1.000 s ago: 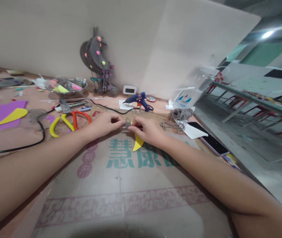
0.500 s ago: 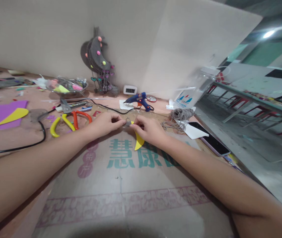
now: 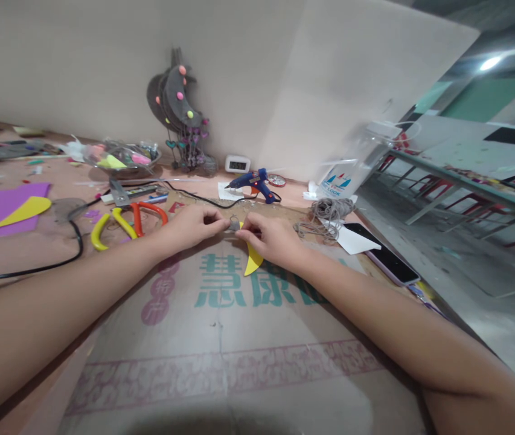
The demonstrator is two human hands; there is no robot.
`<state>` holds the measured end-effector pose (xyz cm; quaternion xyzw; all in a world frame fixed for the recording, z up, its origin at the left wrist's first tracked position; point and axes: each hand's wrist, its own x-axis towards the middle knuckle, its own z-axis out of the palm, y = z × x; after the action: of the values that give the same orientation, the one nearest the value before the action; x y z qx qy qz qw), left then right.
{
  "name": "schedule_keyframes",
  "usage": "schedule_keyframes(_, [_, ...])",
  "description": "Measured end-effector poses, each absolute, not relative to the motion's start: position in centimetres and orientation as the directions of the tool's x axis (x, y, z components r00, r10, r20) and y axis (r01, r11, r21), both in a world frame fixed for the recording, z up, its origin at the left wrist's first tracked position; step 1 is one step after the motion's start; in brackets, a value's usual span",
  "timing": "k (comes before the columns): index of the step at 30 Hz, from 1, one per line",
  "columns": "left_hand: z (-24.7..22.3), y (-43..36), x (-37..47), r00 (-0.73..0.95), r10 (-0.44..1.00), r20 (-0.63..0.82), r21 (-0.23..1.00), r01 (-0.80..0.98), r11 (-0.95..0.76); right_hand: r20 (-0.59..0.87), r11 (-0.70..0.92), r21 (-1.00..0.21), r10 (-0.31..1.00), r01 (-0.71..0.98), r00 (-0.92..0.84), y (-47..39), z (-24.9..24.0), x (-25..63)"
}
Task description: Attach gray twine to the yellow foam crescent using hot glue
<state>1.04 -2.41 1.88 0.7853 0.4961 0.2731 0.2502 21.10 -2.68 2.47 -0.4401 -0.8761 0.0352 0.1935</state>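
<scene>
Yellow piece [image 3: 253,261], partly hidden, pinched by right hand [image 3: 268,237]; left hand's [image 3: 197,225] fingertips closed, grip unclear.

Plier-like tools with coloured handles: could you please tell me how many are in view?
2: a yellow-handled one and an orange-handled one beside it, both lying near the left hand. Others may be hidden.

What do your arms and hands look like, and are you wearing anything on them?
My left arm and right arm are bare: no sleeves show. There's no watch or bracelet on either wrist. My left hand and right hand have no gloves, and no rings show.
</scene>
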Motion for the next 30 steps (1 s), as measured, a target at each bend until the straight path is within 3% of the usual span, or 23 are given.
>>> schedule_keyframes(7, [1.7, -2.3, 0.9, 0.362, 0.911, 0.196, 0.667, 0.632, -0.395, 0.280, 0.606, -0.303, 0.794, 0.735, -0.540, -3.1, 2.7, 20.9])
schedule_keyframes(15, [1.5, -1.9, 0.8, 0.297, 0.927, 0.227, 0.691, 0.622, -0.368, 0.473, 0.517, -0.613, 0.846, 0.597, -0.248, -1.6, 2.4, 21.4])
schedule_keyframes(20, [1.5, -1.7, 0.7, 0.269, 0.917, 0.296, 0.670, 0.625, -0.400, 0.296, 0.396, -0.756, 0.917, 0.521, -0.268, -0.6, 1.8, 21.4])
schedule_keyframes(24, [1.4, -1.6, 0.6, 0.229, 0.904, 0.361, 0.684, 0.594, -0.424, 0.230, 0.347, -0.784, 0.932, 0.514, -0.279, -1.0, 1.8, 21.0])
schedule_keyframes(30, [1.5, -1.9, 0.9, 0.240, 0.930, 0.277, 0.747, 0.556, -0.366, 0.172, 0.320, -0.803, 0.932, 0.502, -0.318, -1.7, 1.8, 20.7])
